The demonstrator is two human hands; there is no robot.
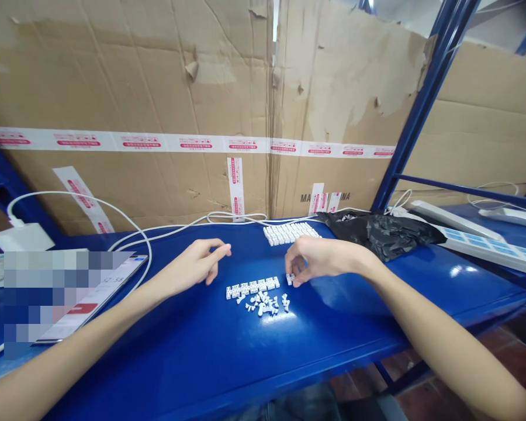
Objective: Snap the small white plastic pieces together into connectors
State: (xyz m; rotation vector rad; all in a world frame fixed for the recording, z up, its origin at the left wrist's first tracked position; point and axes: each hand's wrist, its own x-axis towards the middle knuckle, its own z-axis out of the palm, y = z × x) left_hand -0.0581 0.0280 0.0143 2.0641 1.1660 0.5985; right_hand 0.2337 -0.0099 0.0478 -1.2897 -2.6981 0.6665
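The right hand (310,260) is curved downward, its fingertips (289,268) closed onto a short white strip (290,279), which appears to be pinched between them. This strip is held just beside the right end of a longer row of joined white plastic pieces (252,287), laid flat on a blue steel shelf (166,362). A heap of loose white pieces (263,304) is scattered directly below the row, touching it in places. The left hand (199,266) is kept open and loosely curled above the shelf, with nothing gripped, near the left end of the row. Farther back, a block of white pieces (290,233) is laid out in tight rows, just beside a crumpled black plastic bag (379,234). A white cable (131,219) is looped along the rear of the shelf, in front of taped cardboard (127,88). A power strip (482,248) is seen at the right, and a partly blurred tablet (92,298) is seen at the left.
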